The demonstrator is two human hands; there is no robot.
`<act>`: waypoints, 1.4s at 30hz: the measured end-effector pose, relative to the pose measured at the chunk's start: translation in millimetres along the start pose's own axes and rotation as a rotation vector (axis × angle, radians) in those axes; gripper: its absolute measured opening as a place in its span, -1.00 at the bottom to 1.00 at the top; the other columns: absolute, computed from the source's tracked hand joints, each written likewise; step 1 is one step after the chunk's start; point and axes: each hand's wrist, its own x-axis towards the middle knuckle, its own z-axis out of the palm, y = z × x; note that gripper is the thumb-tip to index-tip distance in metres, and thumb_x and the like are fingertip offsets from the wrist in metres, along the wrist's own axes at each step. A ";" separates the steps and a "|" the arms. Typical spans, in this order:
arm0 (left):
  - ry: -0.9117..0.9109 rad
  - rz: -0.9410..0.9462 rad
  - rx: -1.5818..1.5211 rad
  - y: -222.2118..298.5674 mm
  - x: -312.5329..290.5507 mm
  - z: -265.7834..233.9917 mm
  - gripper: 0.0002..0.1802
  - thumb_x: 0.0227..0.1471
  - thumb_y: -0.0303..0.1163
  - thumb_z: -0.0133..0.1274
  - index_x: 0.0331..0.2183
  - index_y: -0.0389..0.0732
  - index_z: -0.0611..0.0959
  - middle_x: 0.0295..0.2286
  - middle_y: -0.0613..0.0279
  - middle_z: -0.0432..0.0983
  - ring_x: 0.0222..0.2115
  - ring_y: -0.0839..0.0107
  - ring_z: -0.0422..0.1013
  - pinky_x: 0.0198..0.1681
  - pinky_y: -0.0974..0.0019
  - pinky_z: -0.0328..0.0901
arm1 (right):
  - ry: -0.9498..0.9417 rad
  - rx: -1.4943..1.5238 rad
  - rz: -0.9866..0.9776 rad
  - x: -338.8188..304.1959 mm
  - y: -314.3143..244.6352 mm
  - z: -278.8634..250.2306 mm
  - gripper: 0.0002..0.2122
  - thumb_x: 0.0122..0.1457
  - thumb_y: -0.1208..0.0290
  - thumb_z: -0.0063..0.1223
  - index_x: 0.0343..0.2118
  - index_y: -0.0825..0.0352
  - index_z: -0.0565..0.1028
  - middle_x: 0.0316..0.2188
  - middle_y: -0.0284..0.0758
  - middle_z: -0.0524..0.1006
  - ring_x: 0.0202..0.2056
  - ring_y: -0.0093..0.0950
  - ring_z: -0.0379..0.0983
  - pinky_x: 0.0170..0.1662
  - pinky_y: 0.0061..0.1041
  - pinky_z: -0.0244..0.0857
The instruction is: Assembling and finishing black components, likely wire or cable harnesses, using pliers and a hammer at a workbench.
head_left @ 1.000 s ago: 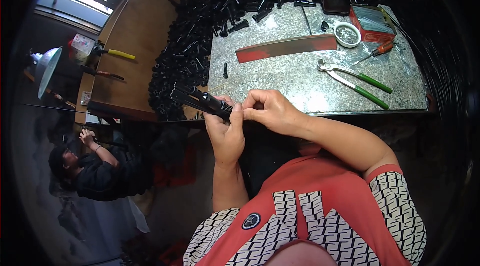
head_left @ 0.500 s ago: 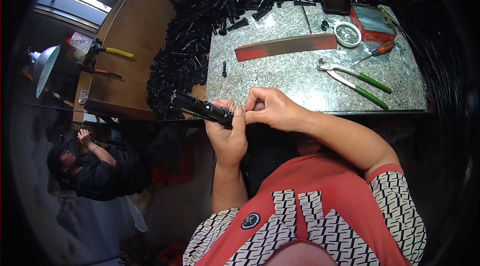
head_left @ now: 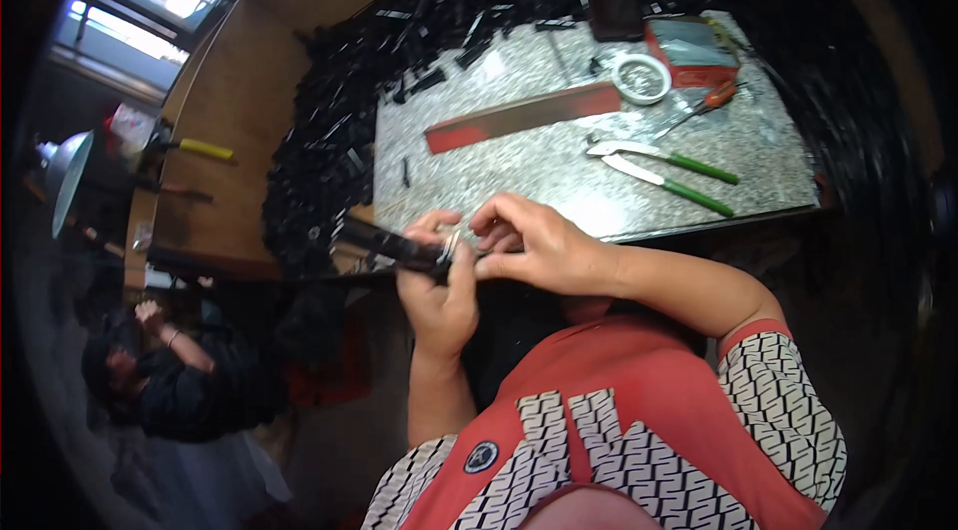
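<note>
My left hand (head_left: 439,302) is wrapped round a black tube-like bundle (head_left: 384,243), whose long dark part points up and to the left. Something thin and pale, perhaps wire, shows at the bundle's near end between the hands. Close by on the right, my right hand (head_left: 529,249) has its thumb and fingers curled together at that end. What it pinches is too small and blurred to make out. Both hands are just off the near edge of the speckled stone board (head_left: 559,176).
Green-handled pincers (head_left: 664,169), a red-ended bar (head_left: 524,118), a white bowl (head_left: 642,80), an orange-handled screwdriver (head_left: 714,96) and a red box (head_left: 691,53) lie on the board. Black parts (head_left: 319,151) heap along its far and left sides. A co-worker (head_left: 165,360) sits at left.
The view has shifted and blurred, so the bench things sit further left and the hands lower. My left hand keeps its hold on the bundle; my right stays beside it.
</note>
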 end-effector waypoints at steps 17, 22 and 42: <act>-0.007 -0.031 -0.411 -22.0 11.3 2.9 -0.84 0.11 -0.41 -0.04 -0.36 -0.20 0.31 -0.10 -0.11 0.32 -0.09 0.10 0.37 -0.04 0.02 0.31 | 0.184 -1.312 0.182 -96.8 3.0 -137.2 -0.67 -0.03 0.24 0.17 -0.36 0.41 0.37 -0.26 -0.12 0.35 -0.20 -0.19 0.34 -0.16 -0.28 0.26; -0.102 -0.054 -0.439 -15.9 11.1 3.3 -0.79 0.12 -0.34 -0.01 -0.37 -0.18 0.29 -0.10 -0.19 0.35 -0.01 -0.03 0.31 0.05 -0.08 0.23 | 0.162 -1.383 0.062 -90.6 7.0 -135.3 -0.75 0.03 0.26 0.10 -0.43 0.36 0.39 -0.43 -0.17 0.38 -0.29 -0.24 0.36 -0.25 -0.31 0.28; -0.184 -0.208 -0.629 -25.9 -5.2 10.6 -0.10 -0.43 -0.37 0.46 -0.18 -0.19 0.13 -0.78 0.51 0.17 -0.74 0.65 0.16 -0.63 0.59 0.11 | 0.305 -1.532 -0.476 -46.8 -57.6 -80.2 -0.75 -0.03 0.44 0.18 -0.29 0.34 0.40 0.00 -0.20 0.31 0.11 -0.19 0.21 0.18 0.03 -0.05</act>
